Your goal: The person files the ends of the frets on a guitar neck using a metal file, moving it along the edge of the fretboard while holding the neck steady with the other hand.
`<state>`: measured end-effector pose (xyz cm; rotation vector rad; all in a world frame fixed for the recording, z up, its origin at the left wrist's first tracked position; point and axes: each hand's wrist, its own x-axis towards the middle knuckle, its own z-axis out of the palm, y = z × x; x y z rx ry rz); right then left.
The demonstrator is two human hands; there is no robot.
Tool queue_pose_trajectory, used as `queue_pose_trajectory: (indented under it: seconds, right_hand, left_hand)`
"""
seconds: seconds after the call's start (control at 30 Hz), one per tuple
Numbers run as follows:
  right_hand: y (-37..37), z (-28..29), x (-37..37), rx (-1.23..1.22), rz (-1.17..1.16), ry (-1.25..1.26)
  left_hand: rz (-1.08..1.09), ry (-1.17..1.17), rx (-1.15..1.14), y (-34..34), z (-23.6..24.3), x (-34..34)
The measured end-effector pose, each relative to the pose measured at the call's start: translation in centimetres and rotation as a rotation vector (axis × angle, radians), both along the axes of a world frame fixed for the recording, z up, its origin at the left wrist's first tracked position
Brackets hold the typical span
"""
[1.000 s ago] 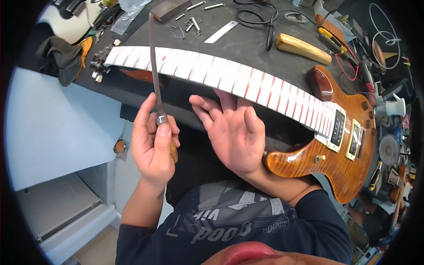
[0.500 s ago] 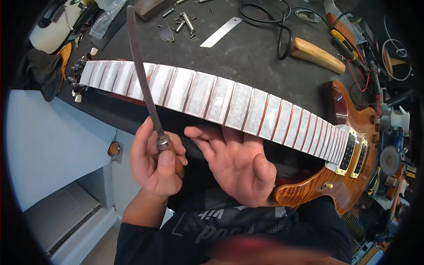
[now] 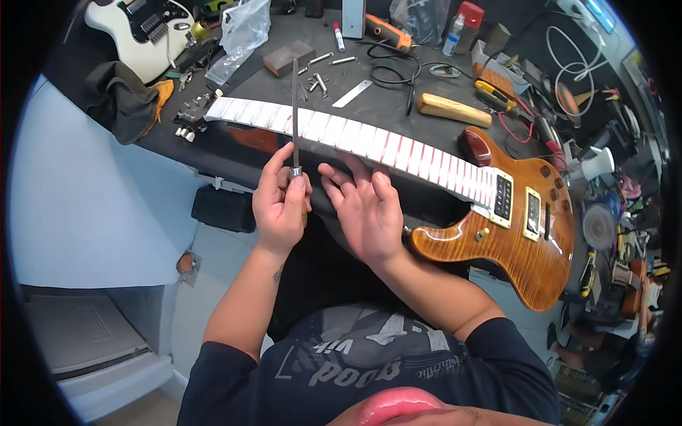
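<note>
An electric guitar (image 3: 536, 266) with a glossy amber-brown body lies across the bench, its neck stretching to the left. Whitish strips cover its fretboard (image 3: 341, 132) between the frets. My left hand (image 3: 279, 209) is closed round the wooden handle of a slim dark metal file (image 3: 295, 99), which points upward and crosses in front of the neck. Most of the handle is hidden by my fingers. My right hand (image 3: 369, 213) is palm up with fingers apart at the near edge of the neck and holds nothing. Whether its fingertips touch the neck cannot be told.
Beyond the neck lie a short steel rule (image 3: 352, 94), a dark block (image 3: 289, 57), small metal posts (image 3: 320, 84), a wooden handle (image 3: 455, 110) and a black cable (image 3: 398, 74). A white guitar body (image 3: 138, 42) and dark cloth (image 3: 121, 103) are at far left.
My view has widened, showing more of the bench and both forearms. The file, earlier leaning left, now stands nearly upright. My right hand has turned, its thumb now nearer the neck.
</note>
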<state>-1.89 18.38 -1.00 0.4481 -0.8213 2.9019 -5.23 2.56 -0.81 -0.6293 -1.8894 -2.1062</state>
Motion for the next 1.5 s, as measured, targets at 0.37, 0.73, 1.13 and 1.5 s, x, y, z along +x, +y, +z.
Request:
queue_pose_trajectory:
  seconds: [0.37,0.73,1.13,1.5]
  right_hand:
    - [-0.4,0.1,0.0,0.009,-0.091,-0.074]
    - [-0.4,2.5,0.9,0.275,-0.088,-0.281]
    - [12.4,12.7,13.7,1.519,-0.013,0.563]
    - [29.7,16.0,2.9,1.962,-0.337,0.335]
  left_hand:
    - [0.012,0.013,-0.027,0.4,0.1,-0.6]
    - [0.140,-0.012,-0.071,1.1,0.8,-0.8]
    - [0.132,-0.078,-0.306,-1.4,1.9,7.6]
    - [0.264,-0.031,-0.811,0.6,8.6,12.2]
